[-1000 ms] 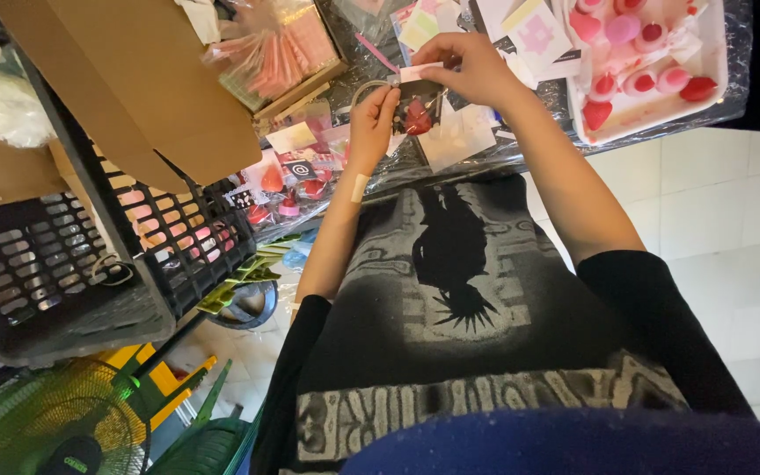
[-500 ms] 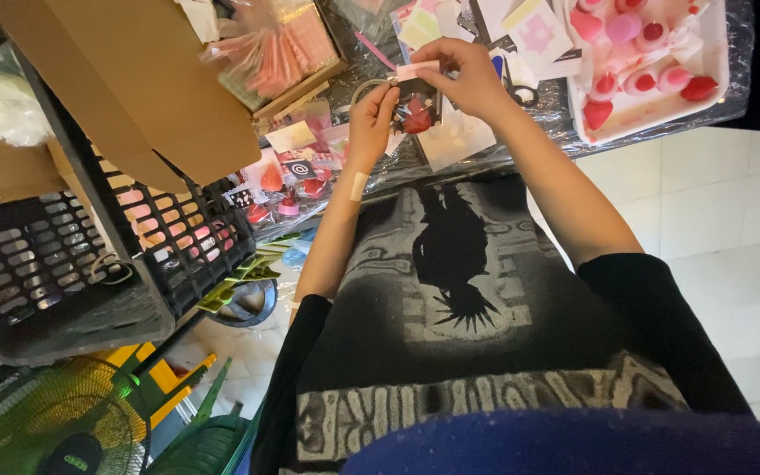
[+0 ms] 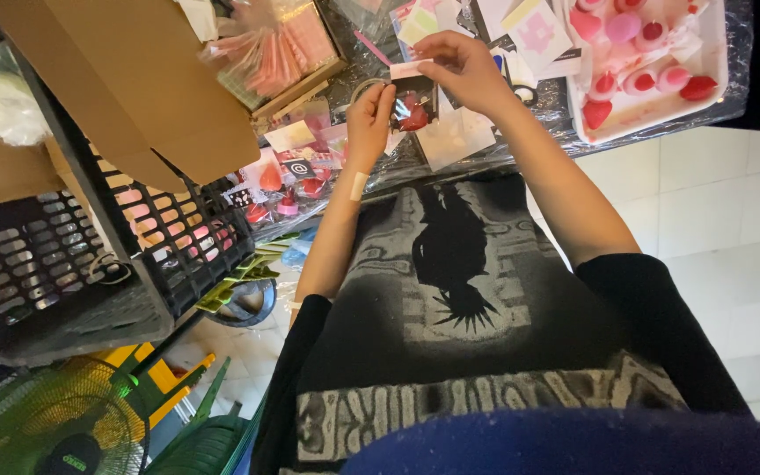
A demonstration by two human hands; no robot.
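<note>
Head view: black crate (image 3: pixel 72 264) at far left; left hand (image 3: pixel 369 119) pinches the small clear packet (image 3: pixel 413 104) of red pieces from its left, right hand (image 3: pixel 464 66) clamps its pink top edge, above the worktop (image 3: pixel 485 158); white tray (image 3: pixel 653 110) beyond.

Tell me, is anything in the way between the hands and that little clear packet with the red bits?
Nothing visible is. Both hands already hold the small clear packet: the left hand grips its left edge, and the right hand pinches its pale top strip. They hold it just above the plastic-covered table.
</note>
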